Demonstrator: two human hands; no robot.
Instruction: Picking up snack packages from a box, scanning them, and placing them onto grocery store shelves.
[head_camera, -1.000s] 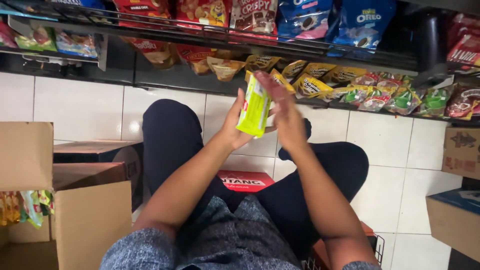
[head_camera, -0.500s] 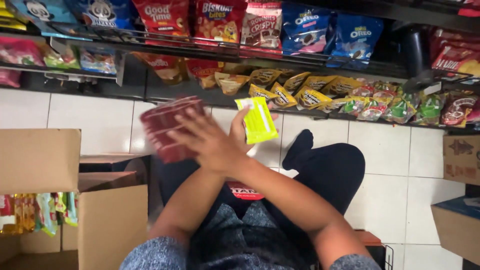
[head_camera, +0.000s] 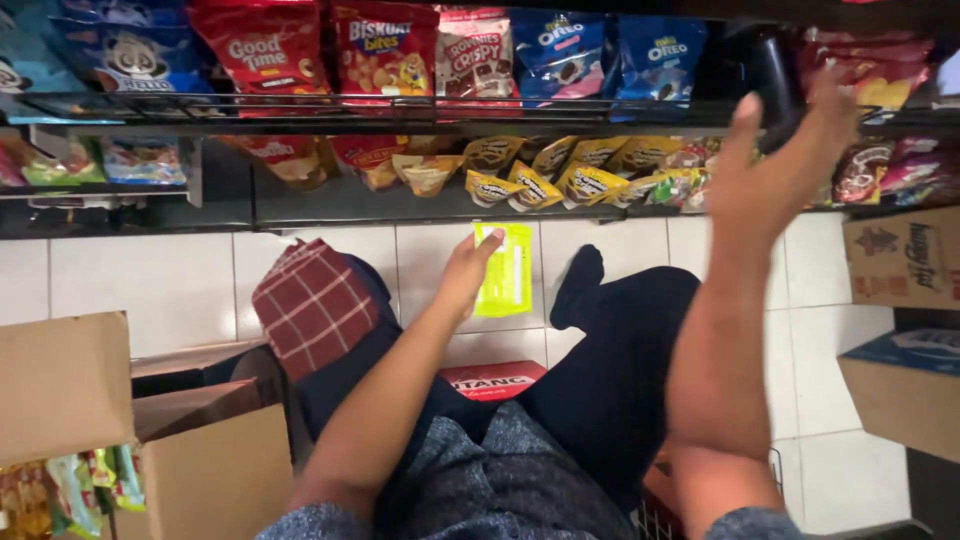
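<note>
My left hand (head_camera: 462, 272) holds a flat yellow-green snack packet (head_camera: 507, 270) by its left edge, low over the white floor tiles in front of the bottom shelf. My right hand (head_camera: 778, 165) is raised at the right with fingers spread and nothing in it, level with the lower shelf's small packets (head_camera: 665, 185). I sit on the floor in dark trousers. A foot in a red plaid slipper (head_camera: 312, 305) is left of the packet, and a dark-socked foot (head_camera: 580, 280) is to its right.
Two shelf rows (head_camera: 420, 115) hold red and blue snack bags above and yellow sachets (head_camera: 545, 180) below. Open cardboard boxes (head_camera: 200, 440) with packets stand at my left, more boxes (head_camera: 900, 265) at the right. A red carton (head_camera: 492, 380) lies between my legs.
My right hand has let go of the packet and swung up to the right toward the shelf. My left hand now holds the packet alone, lower down. The view has shifted.
</note>
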